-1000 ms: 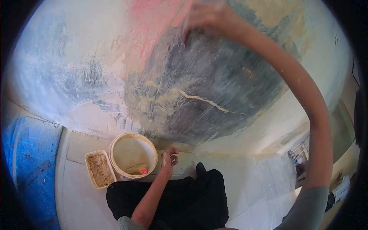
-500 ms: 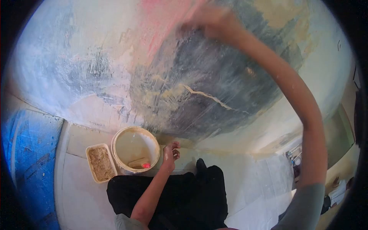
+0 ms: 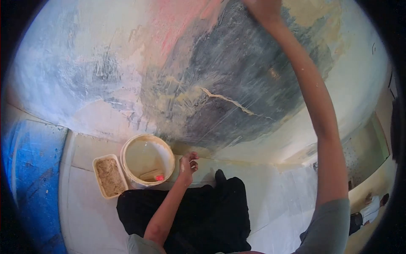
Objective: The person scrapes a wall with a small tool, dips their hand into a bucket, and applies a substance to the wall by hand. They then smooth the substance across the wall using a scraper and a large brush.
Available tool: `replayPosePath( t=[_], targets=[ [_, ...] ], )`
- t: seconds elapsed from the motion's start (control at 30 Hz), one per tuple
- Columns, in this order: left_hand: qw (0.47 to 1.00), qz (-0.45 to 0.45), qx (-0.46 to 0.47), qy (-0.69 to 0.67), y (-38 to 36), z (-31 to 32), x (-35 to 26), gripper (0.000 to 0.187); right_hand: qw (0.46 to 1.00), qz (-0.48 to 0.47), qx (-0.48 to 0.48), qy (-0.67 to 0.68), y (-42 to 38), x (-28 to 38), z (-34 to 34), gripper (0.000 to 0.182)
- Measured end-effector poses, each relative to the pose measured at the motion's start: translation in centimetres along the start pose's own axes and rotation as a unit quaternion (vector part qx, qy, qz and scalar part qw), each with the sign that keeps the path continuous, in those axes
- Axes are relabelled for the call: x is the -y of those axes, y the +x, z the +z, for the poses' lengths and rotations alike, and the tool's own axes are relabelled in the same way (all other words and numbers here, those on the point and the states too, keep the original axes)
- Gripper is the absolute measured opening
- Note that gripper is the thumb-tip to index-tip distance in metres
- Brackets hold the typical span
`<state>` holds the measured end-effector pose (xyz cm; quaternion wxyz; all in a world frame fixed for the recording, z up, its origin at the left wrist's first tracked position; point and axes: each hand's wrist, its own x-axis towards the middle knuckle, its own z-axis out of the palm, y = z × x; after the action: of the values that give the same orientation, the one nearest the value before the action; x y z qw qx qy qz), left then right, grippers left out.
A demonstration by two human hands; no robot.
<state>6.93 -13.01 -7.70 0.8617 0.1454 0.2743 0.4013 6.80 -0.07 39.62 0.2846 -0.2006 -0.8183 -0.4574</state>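
My black trousers [image 3: 186, 220] fill the near view above the tiled floor [image 3: 279, 203]. My left hand [image 3: 187, 163] hangs beside the bucket [image 3: 147, 165], fingers loosely curled and holding nothing; it has barely shifted over the last second. The bucket contains pale liquid and a tool with a red handle end [image 3: 158, 178]. A rectangular tray [image 3: 109, 175] of brownish material sits just beside the bucket. Farther off, my right arm [image 3: 321, 118] has extended upward; my right hand [image 3: 262, 6] now meets the scraped wall [image 3: 237, 84] at the frame's top edge, higher than before. Finger state there: cannot tell. A filled crack [image 3: 226, 100] crosses the dark patch below.
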Motion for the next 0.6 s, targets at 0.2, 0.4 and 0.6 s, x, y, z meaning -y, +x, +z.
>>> replayPosePath(
  t=[0.2,0.4,0.6],
  targets=[
    [1.000,0.000,0.002,-0.009,0.5,-0.1,-0.9,0.023,0.961,-0.267,0.057,-0.051,0.2,2.2,0.8,0.015],
    [1.000,0.010,0.008,-0.019,0.8,0.0,-1.1,0.023,0.979,-0.189,0.046,-0.065,-5.0,3.5,3.8,0.031],
    [1.000,0.013,0.002,-0.003,0.9,-0.3,0.1,0.026,0.986,-0.115,0.084,-0.082,-8.2,5.7,4.1,0.015]
  ],
)
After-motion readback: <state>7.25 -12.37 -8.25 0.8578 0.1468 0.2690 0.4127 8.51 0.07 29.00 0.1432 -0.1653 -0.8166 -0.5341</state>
